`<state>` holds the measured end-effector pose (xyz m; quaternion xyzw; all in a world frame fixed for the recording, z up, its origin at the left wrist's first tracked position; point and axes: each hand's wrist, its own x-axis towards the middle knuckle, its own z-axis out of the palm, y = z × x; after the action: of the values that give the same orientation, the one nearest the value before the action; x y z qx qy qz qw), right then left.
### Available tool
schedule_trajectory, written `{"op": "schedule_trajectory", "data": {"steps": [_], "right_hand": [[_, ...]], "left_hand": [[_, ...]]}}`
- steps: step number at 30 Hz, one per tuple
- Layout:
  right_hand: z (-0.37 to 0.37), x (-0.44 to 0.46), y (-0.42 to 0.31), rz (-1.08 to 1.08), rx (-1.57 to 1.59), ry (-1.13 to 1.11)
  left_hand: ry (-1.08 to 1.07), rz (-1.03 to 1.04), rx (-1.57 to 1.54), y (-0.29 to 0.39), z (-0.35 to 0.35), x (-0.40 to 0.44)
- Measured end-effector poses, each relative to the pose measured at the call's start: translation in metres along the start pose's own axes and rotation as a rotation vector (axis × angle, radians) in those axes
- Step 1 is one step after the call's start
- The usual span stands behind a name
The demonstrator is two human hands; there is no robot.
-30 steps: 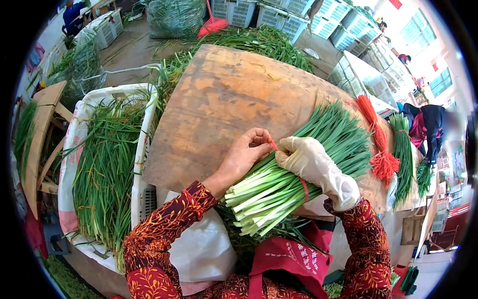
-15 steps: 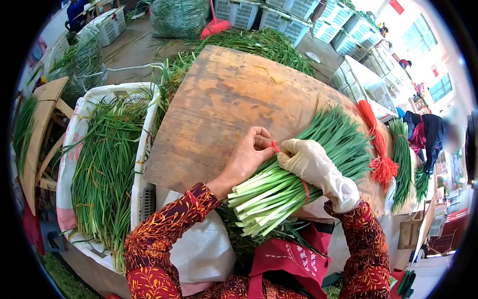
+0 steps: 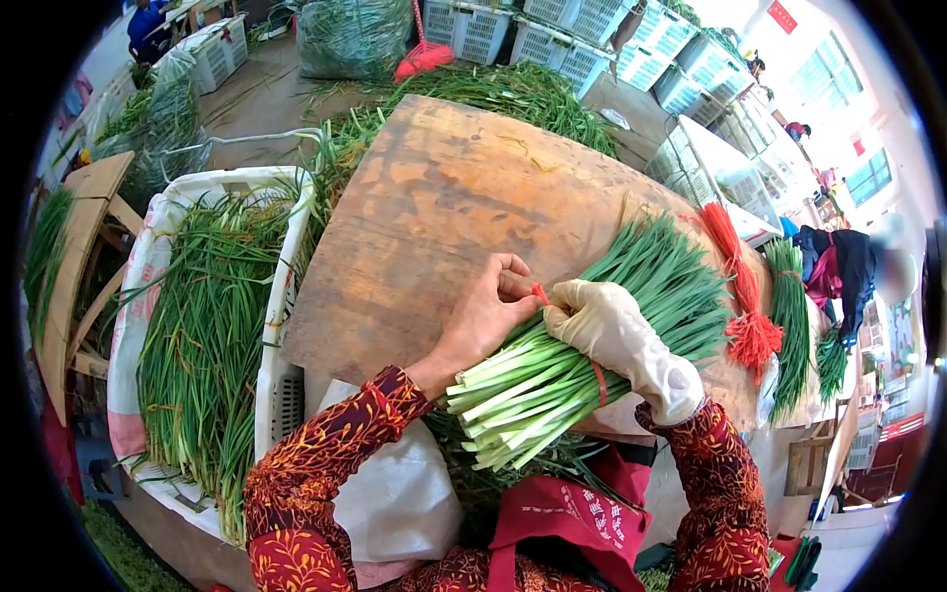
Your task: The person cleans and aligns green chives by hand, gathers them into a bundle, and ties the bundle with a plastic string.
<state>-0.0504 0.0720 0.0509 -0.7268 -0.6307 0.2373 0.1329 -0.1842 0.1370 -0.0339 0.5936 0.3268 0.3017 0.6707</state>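
A thick bunch of garlic chives [image 3: 533, 395] lies across the front of the wooden board, pale cut ends toward me and green leaves [image 3: 661, 281] pointing away to the right. A red tie [image 3: 599, 383] runs around its stems. My bare left hand [image 3: 490, 314] is closed at the far side of the bunch, pinching the end of the red tie between thumb and fingers. My right hand [image 3: 617, 331], in a whitish glove, rests over the bunch with its fingers closed on the tie close to the left fingertips. The exact finger contact is partly hidden.
A white crate [image 3: 296, 247] of loose chives stands left of the wooden board [image 3: 424, 197]. Red ties [image 3: 745, 316] hang in a bundle at the board's right, beside another tied bunch [image 3: 786, 326]. Loose greens [image 3: 523, 94] and stacked crates [image 3: 552, 49] lie beyond.
The view has shifted slightly. Both hands keep nearly the same pose at the tie, and the chive bunch stays in place under them.
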Motion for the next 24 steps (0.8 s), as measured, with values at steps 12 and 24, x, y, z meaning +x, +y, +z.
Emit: {"op": "schedule_trajectory", "data": {"steps": [12, 24], "right_hand": [[0.003, 0.003, 0.005, -0.007, -0.013, 0.019], [0.004, 0.001, 0.003, 0.025, 0.006, 0.055]], "left_hand": [[-0.13, 0.101, -0.063, 0.008, -0.005, -0.006], [-0.161, 0.028, 0.083, 0.009, -0.013, 0.0]]}}
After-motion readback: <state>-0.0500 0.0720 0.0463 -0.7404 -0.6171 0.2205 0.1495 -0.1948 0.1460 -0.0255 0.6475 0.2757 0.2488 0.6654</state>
